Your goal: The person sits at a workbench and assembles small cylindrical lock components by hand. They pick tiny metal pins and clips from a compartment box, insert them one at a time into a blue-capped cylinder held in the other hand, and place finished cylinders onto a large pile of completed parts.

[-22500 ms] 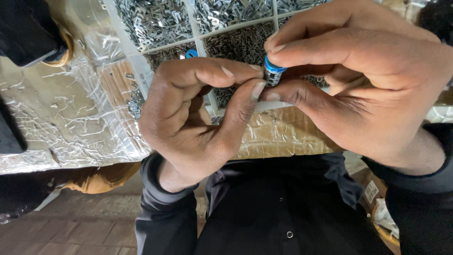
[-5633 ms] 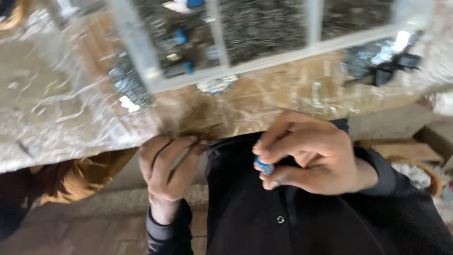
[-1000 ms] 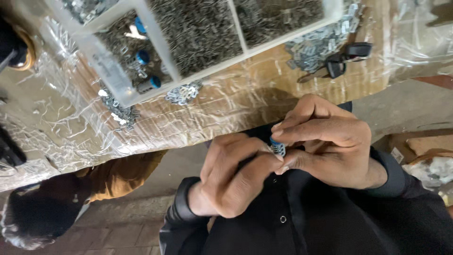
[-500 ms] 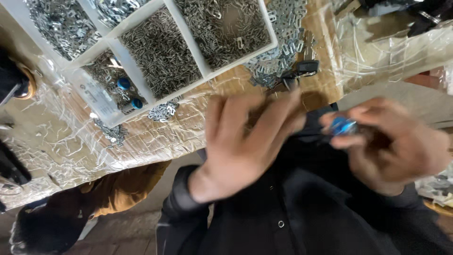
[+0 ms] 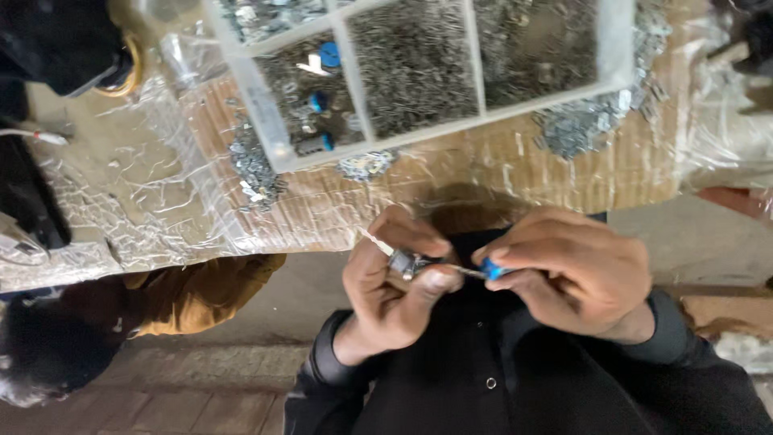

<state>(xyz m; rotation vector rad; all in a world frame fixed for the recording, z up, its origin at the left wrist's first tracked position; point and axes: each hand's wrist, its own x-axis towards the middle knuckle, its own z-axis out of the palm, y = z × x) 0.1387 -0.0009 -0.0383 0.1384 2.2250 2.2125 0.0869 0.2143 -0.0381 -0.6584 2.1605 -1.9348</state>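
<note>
Pinching a small metal clip piece [image 5: 403, 262] between thumb and curled forefinger, the left hand [image 5: 386, 282] holds it just below the table edge, close against the person's dark jacket [image 5: 483, 379]. A thin pale pin sticks up and to the left from that piece, past the thumb. The right hand [image 5: 572, 270] has its fingertips closed on a small blue cap [image 5: 493, 271], which sits at the thumb tip, and a slim metal stem bridges the gap between cap and metal piece. Both hands are near each other, their fingertips almost meeting.

Above them lies a wooden table wrapped in clear plastic film [image 5: 161, 193]. On it rests a white divided tray [image 5: 475, 72] whose compartments hold heaps of small grey metal parts; the left compartment also holds a few blue caps [image 5: 328, 55]. Loose metal parts [image 5: 588, 121] lie scattered beside the tray's right corner. Below the table, a paved floor [image 5: 161, 395] shows, with another person's brown sleeve [image 5: 201, 290] at left.
</note>
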